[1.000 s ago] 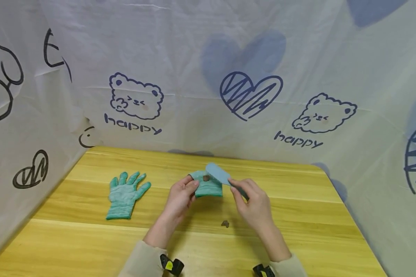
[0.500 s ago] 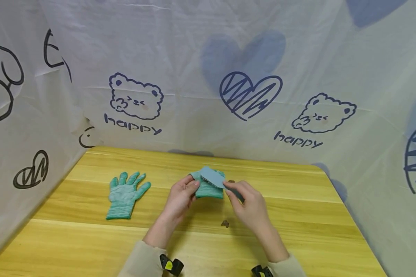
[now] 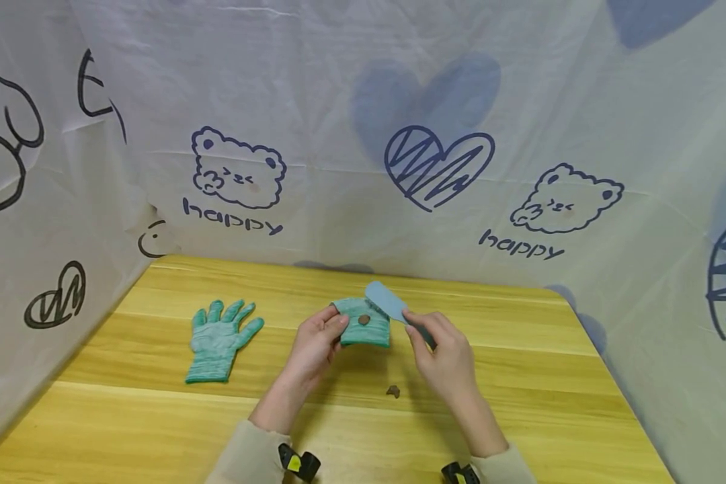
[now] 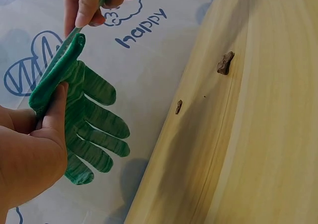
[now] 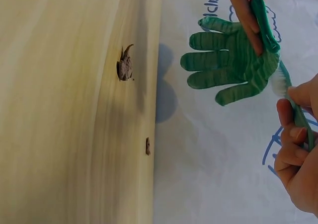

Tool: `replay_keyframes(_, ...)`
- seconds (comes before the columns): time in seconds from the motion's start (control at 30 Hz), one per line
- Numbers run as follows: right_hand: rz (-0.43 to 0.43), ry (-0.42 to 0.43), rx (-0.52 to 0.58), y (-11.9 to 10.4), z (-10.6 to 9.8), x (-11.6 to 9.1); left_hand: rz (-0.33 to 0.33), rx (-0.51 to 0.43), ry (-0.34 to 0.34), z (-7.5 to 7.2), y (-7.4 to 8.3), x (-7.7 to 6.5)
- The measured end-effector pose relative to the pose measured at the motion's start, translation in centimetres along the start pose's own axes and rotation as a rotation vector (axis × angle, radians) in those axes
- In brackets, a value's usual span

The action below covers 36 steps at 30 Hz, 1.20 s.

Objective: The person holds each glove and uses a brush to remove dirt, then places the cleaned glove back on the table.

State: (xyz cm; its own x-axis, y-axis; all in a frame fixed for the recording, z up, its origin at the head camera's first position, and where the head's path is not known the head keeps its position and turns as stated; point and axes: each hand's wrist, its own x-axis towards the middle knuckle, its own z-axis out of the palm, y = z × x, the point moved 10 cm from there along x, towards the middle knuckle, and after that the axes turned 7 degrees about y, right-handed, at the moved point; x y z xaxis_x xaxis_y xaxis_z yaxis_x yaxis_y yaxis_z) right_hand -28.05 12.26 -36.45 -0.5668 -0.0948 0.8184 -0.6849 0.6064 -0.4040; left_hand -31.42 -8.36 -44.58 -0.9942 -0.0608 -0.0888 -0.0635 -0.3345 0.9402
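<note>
My left hand (image 3: 320, 336) pinches a green knitted glove (image 3: 351, 333) between thumb and fingers, raised over the table. A round brown patch of dirt (image 3: 364, 320) shows on the glove's upturned side. In the right wrist view the glove's fingers (image 5: 206, 60) hang away from the cuff. My right hand (image 3: 444, 353) grips the dark handle of a light blue brush (image 3: 386, 300), whose bristles (image 5: 279, 82) are right at the glove. A second green glove (image 3: 220, 343) lies flat on the table to the left, fingers spread.
The wooden table (image 3: 127, 430) carries a brown clump (image 3: 393, 390) in front of the hands. A smaller brown crumb (image 4: 178, 107) lies near the far edge in the left wrist view. Behind the table hangs a pale printed cloth (image 3: 339, 222).
The brush swept left and down across the glove, covering the brown patch, then came back up and right, showing the patch again. My left hand and its glove have barely moved.
</note>
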Motion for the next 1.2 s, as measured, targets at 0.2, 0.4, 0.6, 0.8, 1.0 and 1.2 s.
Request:
replay_keyframes(0.2, 0.011, -0.003, 0.017, -0.2, -0.1, 0.2, 0.002, 0.014, 0.006, -0.1, 0.0, 0.0)
replay_keyframes(0.4, -0.063, -0.047, 0.088, -1.3, 0.1, 0.3, -0.011, 0.040, 0.057, -0.7, -0.2, 0.1)
replay_keyframes(0.6, -0.123, -0.129, 0.096, -2.1, 0.9, -0.1, -0.009, 0.028, 0.057, -0.8, -0.2, 0.1)
replay_keyframes(0.8, -0.088, -0.098, 0.032, -1.3, 0.8, -0.3, 0.001, 0.027, 0.018, -0.2, -0.3, 0.0)
replay_keyframes(1.0, -0.036, -0.037, -0.029, -0.5, 0.4, -0.1, -0.002, 0.019, 0.003, 0.4, -0.5, -0.1)
replay_keyframes(1.2, -0.002, -0.016, -0.024, -0.2, 0.0, 0.1, 0.002, 0.021, -0.001, 0.5, -0.5, -0.1)
